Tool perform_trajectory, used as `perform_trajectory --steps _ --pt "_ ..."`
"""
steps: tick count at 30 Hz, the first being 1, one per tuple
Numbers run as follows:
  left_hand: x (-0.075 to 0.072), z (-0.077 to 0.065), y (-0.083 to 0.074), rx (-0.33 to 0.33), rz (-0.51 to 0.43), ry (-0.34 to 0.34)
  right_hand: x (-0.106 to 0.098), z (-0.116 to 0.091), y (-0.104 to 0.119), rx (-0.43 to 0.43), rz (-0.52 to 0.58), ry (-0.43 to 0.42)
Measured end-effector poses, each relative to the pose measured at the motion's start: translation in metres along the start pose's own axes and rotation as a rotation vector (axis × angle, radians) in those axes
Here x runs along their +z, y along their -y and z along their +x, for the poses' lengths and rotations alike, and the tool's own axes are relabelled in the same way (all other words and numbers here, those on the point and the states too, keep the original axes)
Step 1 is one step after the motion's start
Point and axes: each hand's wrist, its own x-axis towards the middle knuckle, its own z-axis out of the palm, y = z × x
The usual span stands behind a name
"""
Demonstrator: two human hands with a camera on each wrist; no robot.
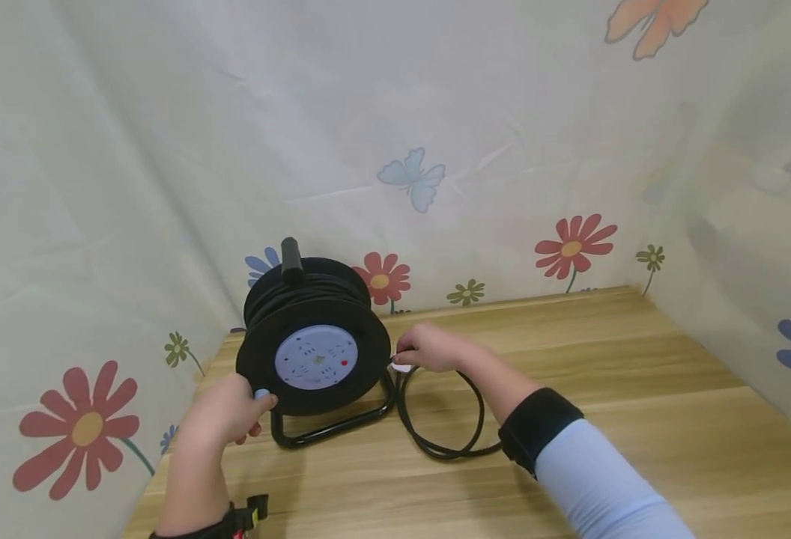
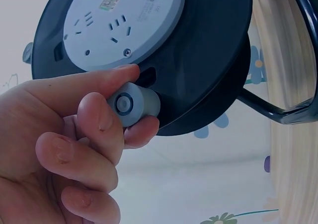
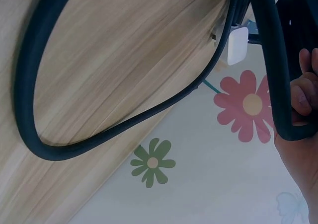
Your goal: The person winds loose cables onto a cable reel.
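The knob (image 2: pixel 146 104) of the cable reel (image 1: pixel 314 348) is pinched by the left hand (image 1: pixel 223 412), black cable (image 3: pixel 25 95) by the right hand (image 1: pixel 436 348), apparently for paired control.

Plug (image 1: pixel 401 367): partly hidden by the right grip (image 1: pixel 431 348), head view.
Right grip: cut off by the right wrist view's right edge.
Knob (image 1: pixel 261 393): mostly behind the left grip (image 1: pixel 228 408), head view.
Cord (image 3: pixel 25 85): leaves the right wrist view's top.
Sticker (image 2: pixel 109 3): print unreadable.

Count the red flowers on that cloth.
3: left flower, left of the reel; middle flower, partly behind the reel; right flower, farther right. The reel may hide others.
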Motion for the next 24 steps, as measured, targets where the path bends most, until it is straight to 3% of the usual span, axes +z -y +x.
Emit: perform_trajectory --steps 11,18,24 --pt "-0.004 -0.001 0.001 0.027 0.018 -0.021 -0.001 -0.004 -0.005 0.024 0.034 -0.008" --pt "-0.006 -0.002 0.001 0.026 0.027 -0.014 -0.011 -0.022 -0.017 0.109 0.046 -0.028" --pt "-0.006 -0.001 0.001 0.025 0.014 -0.007 -0.026 -0.046 -0.034 0.154 0.026 -0.102"
